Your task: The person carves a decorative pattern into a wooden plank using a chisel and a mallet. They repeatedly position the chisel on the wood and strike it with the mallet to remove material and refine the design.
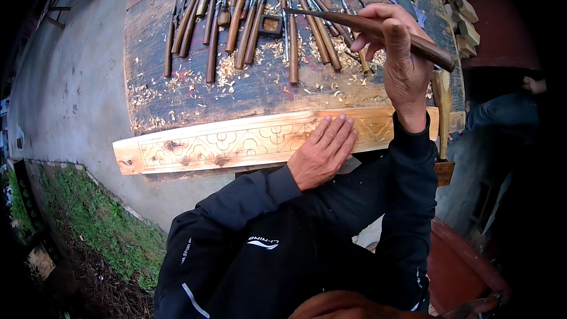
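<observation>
A long pale wooden board (127, 156) lies along the bench's near edge, with a pattern of curves and diamonds drawn on it. At its right end the pattern is carved in relief. My left hand (323, 152) rests flat on the board right of its middle, fingers stretched and side by side. Raised above the board's right part, my right hand (401, 53) grips a carving chisel (378, 25) by its brown wooden handle. The chisel's thin dark blade points left over the tools; the handle's butt sticks out past my palm.
Several wood-handled chisels (211, 53) lie across the bench (177, 106) among wood shavings (227, 71). A small dark square box (271, 25) stands among them. A wooden mallet (443, 112) leans by the bench's right edge. Wood blocks (466, 29) are stacked far right; another person's leg (502, 112) shows there.
</observation>
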Demonstrator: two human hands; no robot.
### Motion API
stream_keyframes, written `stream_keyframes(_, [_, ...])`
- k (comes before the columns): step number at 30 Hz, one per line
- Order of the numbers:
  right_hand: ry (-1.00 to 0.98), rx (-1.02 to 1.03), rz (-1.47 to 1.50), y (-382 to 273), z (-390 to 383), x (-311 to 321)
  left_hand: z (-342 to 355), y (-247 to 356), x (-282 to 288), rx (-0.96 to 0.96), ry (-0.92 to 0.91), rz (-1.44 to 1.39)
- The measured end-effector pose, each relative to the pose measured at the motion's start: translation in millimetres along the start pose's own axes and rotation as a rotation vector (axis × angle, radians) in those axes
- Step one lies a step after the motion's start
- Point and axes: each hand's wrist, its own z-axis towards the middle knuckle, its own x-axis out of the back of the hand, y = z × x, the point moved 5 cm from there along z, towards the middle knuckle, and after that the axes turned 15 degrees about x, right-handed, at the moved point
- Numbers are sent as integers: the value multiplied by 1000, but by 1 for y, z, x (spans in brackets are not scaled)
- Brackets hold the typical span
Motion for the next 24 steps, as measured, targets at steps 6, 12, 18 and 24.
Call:
stream_keyframes(6, [-277, 321, -267, 9, 16, -58, -7, -4, 9, -165, 45, -4])
stream_keyframes(12, [-560, 316, -405, 14, 12, -72, -18, -2, 9, -349, 114, -306])
stream_keyframes(18, [57, -12, -77, -12, 7, 16, 22, -38, 78, -63, 132, -637])
stream_keyframes(24, [571, -496, 306, 25, -69, 95, 108, -75, 34, 408, -367, -1117])
